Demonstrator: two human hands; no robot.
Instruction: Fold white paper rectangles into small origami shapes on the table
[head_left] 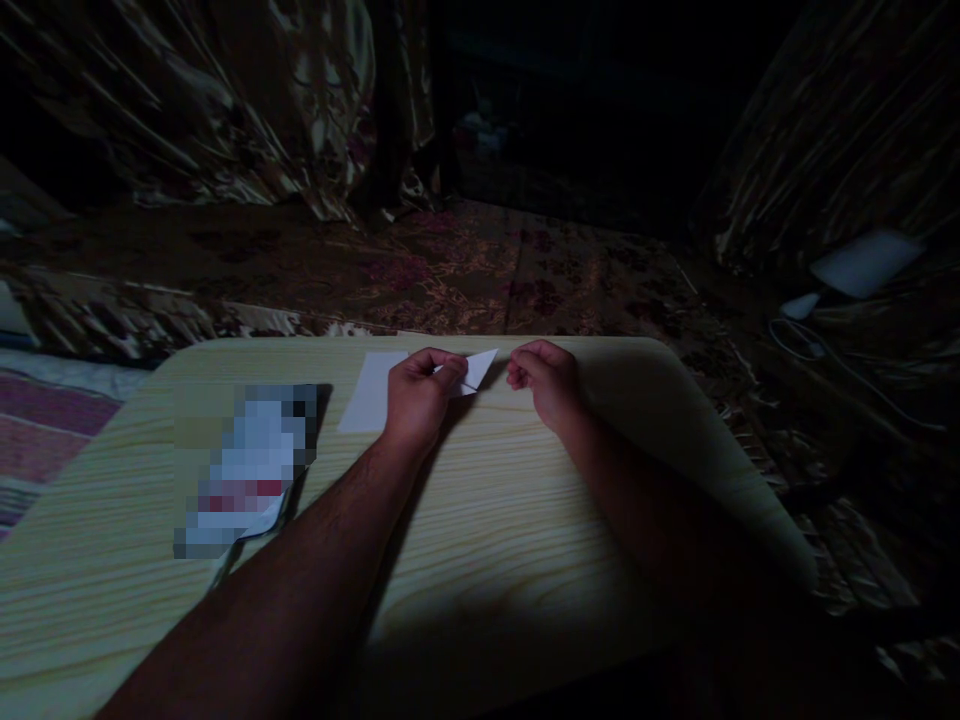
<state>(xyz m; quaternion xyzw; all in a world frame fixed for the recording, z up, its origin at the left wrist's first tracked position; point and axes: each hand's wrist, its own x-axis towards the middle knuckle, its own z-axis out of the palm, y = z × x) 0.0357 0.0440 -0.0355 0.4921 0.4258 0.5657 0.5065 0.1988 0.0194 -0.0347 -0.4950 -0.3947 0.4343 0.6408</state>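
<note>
A small folded white paper (477, 370) with a pointed corner sits near the far edge of a pale wooden table (525, 500). My left hand (420, 395) pinches this paper between thumb and fingers. My right hand (546, 382) hovers just right of the paper's tip, fingers curled in a loose fist, with nothing visibly in it. A flat white sheet (371, 392) lies on the table behind and left of my left hand, partly hidden by it.
A blurred-out object (251, 465) lies on the table's left part. Patterned dark fabric (450, 270) covers the floor and surroundings. A white device (862, 262) with a cable rests at the right. The room is very dim.
</note>
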